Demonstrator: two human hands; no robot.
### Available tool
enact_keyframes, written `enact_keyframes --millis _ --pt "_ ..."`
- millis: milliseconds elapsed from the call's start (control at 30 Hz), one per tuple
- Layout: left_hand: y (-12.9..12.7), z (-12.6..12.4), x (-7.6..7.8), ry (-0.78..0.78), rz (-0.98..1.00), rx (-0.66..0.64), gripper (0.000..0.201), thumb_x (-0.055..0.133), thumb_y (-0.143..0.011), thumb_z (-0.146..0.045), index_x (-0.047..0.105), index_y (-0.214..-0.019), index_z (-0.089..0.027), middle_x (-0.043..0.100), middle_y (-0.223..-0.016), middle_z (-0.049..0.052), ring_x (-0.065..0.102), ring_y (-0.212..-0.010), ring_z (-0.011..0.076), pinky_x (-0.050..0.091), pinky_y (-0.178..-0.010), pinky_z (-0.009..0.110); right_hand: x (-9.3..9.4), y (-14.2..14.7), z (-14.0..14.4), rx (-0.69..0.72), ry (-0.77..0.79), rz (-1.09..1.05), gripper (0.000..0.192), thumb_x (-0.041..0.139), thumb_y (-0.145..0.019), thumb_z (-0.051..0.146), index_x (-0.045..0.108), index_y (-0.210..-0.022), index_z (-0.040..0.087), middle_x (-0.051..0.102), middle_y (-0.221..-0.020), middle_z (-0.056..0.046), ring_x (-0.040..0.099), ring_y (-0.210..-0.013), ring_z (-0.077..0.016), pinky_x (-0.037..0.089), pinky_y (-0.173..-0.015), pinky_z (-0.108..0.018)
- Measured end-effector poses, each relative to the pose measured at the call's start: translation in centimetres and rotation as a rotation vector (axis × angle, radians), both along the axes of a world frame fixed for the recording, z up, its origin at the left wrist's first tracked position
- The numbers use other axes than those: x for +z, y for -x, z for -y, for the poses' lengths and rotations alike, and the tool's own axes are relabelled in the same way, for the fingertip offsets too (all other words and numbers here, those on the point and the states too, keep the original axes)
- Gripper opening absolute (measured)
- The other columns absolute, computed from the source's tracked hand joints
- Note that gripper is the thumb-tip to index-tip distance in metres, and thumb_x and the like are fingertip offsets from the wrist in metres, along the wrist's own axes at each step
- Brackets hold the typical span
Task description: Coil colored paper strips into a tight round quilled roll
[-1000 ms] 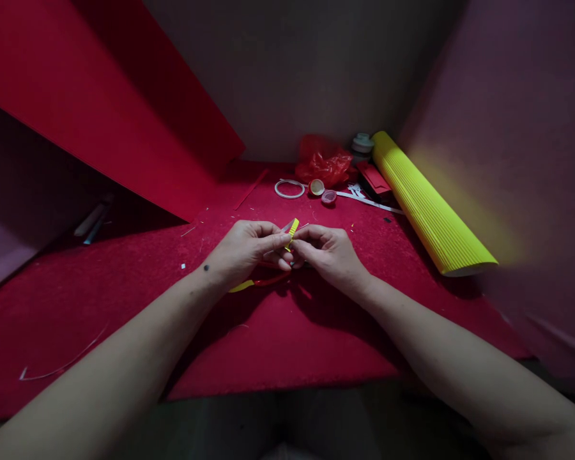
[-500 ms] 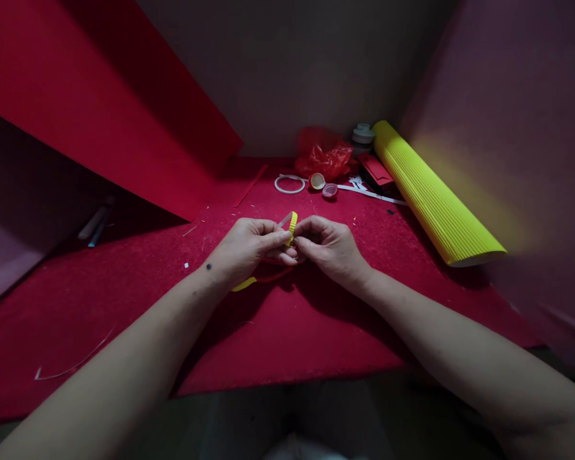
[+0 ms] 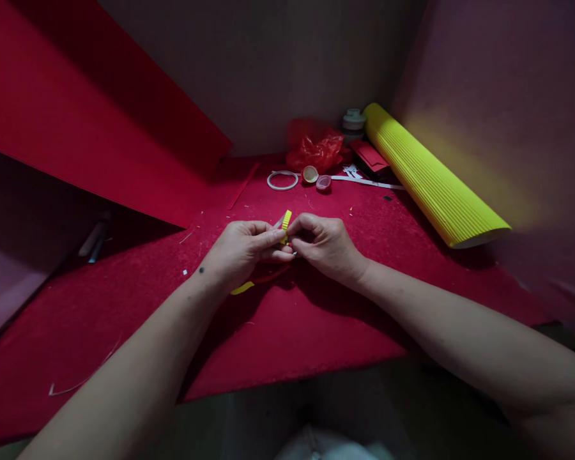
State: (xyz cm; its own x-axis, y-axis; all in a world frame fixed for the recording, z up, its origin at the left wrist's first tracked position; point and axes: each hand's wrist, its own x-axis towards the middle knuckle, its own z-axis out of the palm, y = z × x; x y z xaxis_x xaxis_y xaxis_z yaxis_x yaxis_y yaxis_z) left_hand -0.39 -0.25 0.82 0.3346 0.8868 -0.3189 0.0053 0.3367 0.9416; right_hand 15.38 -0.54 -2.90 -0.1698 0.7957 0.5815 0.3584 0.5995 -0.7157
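My left hand (image 3: 249, 246) pinches a narrow yellow corrugated paper strip (image 3: 286, 220) between thumb and fingers. The strip bends up in a small loop with its pale inner side showing. Close against it, my right hand (image 3: 328, 249) has thumb and index finger pressed together at the strip's lower part. A tiny bit of red shows between the fingertips, but what the right fingers grip is hidden. Below my left hand, a yellow strip end (image 3: 242, 289) lies near the cloth, with a dark red band running from it toward my fingers.
A red-covered table (image 3: 287, 338) carries a yellow corrugated roll (image 3: 436, 179) at right. Behind my hands are a white ring (image 3: 282, 181), two small round cups, a red plastic bag (image 3: 316, 147) and a lidded jar (image 3: 353, 121). A large red sheet (image 3: 124, 128) leans at left.
The camera view has shifted slightly. Both hands stay together at the yellow strip, whose loop now looks narrower, turned more edge-on. My right fingers have moved slightly over it.
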Motion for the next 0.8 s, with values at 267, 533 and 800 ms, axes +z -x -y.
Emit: enact_keyframes --millis 267,533,800 --pt "-0.42 0.05 -0.35 -0.073 -0.074 0.071 0.017 0.068 -0.075 -0.024 0.056 -0.068 -0.016 0.068 -0.060 0.001 0.062 -0.048 0.0099 0.048 -0.046 0.017 -0.13 0.11 -0.24 -0.057 -0.036 0.028 0.012 0.055 -0.071 0.005 0.063 -0.071 0.013 0.066 -0.067 -0.002 0.056 -0.058 -0.0102 0.044 -0.057 -0.022" --pt "0.38 -0.22 -0.15 -0.059 -0.024 -0.007 0.015 0.074 -0.067 -0.020 0.062 -0.075 -0.015 0.071 -0.069 0.003 0.069 -0.067 0.0154 0.055 -0.064 0.023 0.06 -0.18 -0.39 -0.058 -0.033 0.060 0.013 0.053 -0.073 0.005 0.061 -0.070 0.015 0.064 -0.067 0.000 0.055 -0.060 -0.0094 0.043 -0.058 -0.021" --pt "0.15 -0.16 0.02 -0.014 -0.074 0.040 0.013 0.072 -0.068 -0.019 0.061 -0.075 -0.016 0.070 -0.065 0.002 0.069 -0.063 0.0152 0.055 -0.059 0.024 0.02 -0.13 -0.38 -0.047 -0.075 0.094 0.013 0.052 -0.073 0.005 0.059 -0.068 0.015 0.063 -0.066 -0.001 0.055 -0.060 -0.0098 0.042 -0.058 -0.022"
